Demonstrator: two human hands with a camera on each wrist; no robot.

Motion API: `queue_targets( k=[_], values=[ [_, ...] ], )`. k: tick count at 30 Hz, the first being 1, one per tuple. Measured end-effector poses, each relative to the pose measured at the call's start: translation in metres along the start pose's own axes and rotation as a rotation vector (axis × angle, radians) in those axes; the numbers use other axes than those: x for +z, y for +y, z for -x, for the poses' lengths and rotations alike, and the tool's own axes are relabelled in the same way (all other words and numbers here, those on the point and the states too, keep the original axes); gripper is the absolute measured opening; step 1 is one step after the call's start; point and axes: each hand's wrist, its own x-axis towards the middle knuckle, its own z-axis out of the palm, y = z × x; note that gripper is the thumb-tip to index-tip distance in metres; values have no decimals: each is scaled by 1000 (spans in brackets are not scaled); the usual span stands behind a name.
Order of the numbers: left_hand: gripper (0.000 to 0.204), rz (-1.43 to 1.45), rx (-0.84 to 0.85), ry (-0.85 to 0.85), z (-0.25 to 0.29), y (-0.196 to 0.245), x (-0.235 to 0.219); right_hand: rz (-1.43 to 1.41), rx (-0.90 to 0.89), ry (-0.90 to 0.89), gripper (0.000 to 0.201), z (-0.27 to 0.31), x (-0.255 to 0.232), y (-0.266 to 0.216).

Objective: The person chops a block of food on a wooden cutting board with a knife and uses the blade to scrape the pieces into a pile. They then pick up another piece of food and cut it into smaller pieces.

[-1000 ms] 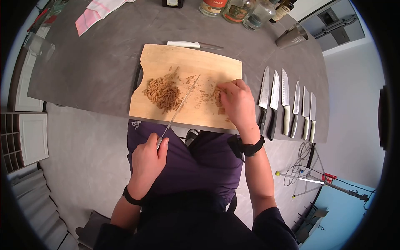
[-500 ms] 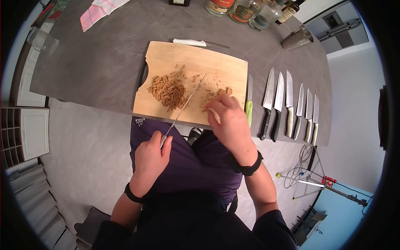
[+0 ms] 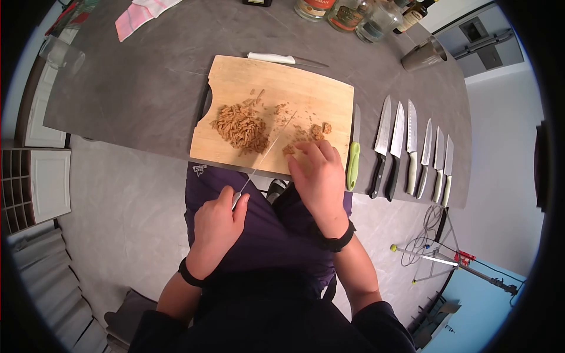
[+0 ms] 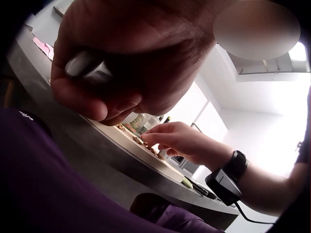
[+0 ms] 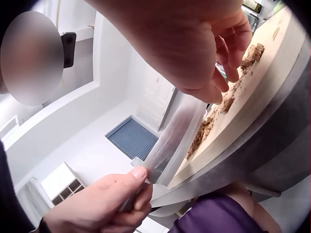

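Note:
My left hand (image 3: 216, 226) grips the handle of a kitchen knife (image 5: 171, 133), its blade reaching diagonally up over the front of the wooden cutting board (image 3: 318, 88). To the left of the blade lies a heap of chopped brown strips (image 3: 238, 126), crumbly like biscuit or bread. Over the right front of the board my right hand (image 3: 321, 179) hangs with loosely bent fingers. Its fingertips are beside a small brown chunk (image 5: 226, 105) on the wood. More brown chunks (image 3: 318, 132) and scattered crumbs lie just beyond that hand.
A green-handled knife (image 3: 353, 165) lies right of the board, and several more knives (image 3: 410, 147) are lined up farther right. Behind the board is a white-handled knife (image 3: 272, 57). Bottles (image 3: 347, 15), a metal cup (image 3: 425, 54) and a pink-striped cloth (image 3: 138, 16) are farther back.
My right hand has moved from the brown chunks at the board's right edge toward its front, and a small chunk now lies by its fingertips. The left hand still holds the knife.

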Motion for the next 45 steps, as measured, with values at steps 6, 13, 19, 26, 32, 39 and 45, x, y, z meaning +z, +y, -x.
queue_targets(
  k=[6,13,19,26,32,39,45],
  values=[
    [37,-68,43,-14,1,7,0,5,66,-13,22,4,11,-4],
    [37,-103,27,-24,5,13,-2,-52,43,9,21,4,15,-5],
    [36,-104,10,-48,6,15,-1,-75,72,-2,22,3,14,-6],
    [36,-96,0,-55,5,17,-2,-70,59,1,22,2,17,-6],
    [36,-85,-6,-60,6,17,-1,-64,60,6,21,3,17,-9],
    [38,-134,-4,-93,10,15,0,-106,82,-19,20,1,20,-6],
    [38,-173,-28,-136,13,19,-2,-128,117,-11,17,1,25,-5]
  ],
)
